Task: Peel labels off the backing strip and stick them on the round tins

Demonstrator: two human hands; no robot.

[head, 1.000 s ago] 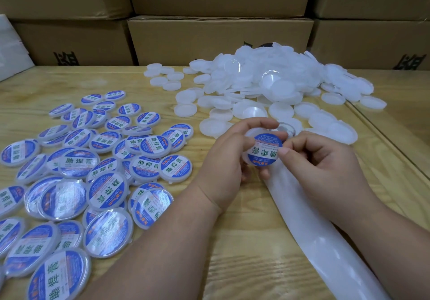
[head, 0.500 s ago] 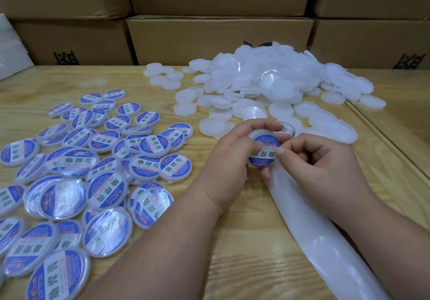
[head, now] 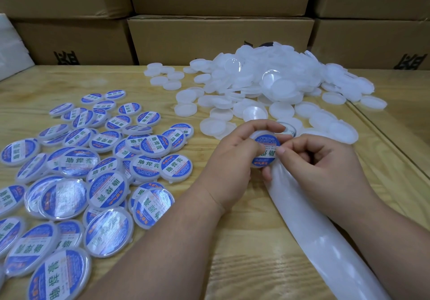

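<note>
Tins with blue round labels (head: pixel 76 164) lie scattered over the left of my view, each printed 助焊膏 in green on a white band; the smaller print on them is too fine for me to read. My left hand (head: pixel 232 160) has its fingers curled round one tin (head: pixel 265 150), held tilted above the wooden table (head: pixel 244 253) near its middle, and its label carries the same three characters. My right hand (head: pixel 325 167) pinches at the right edge of that label with thumb and forefinger, the other fingers curled in. I cannot tell whether the label is fully stuck down. Under my right forearm the translucent backing strip (head: pixel 325 241) runs from below the tin to the bottom edge, where it is cut off. A heap of unlabelled white tins (head: pixel 267 85) sits at the far side of the table. Stacked cardboard boxes (head: pixel 221 38) form the background, their black markings partly cut off and unreadable.
</note>
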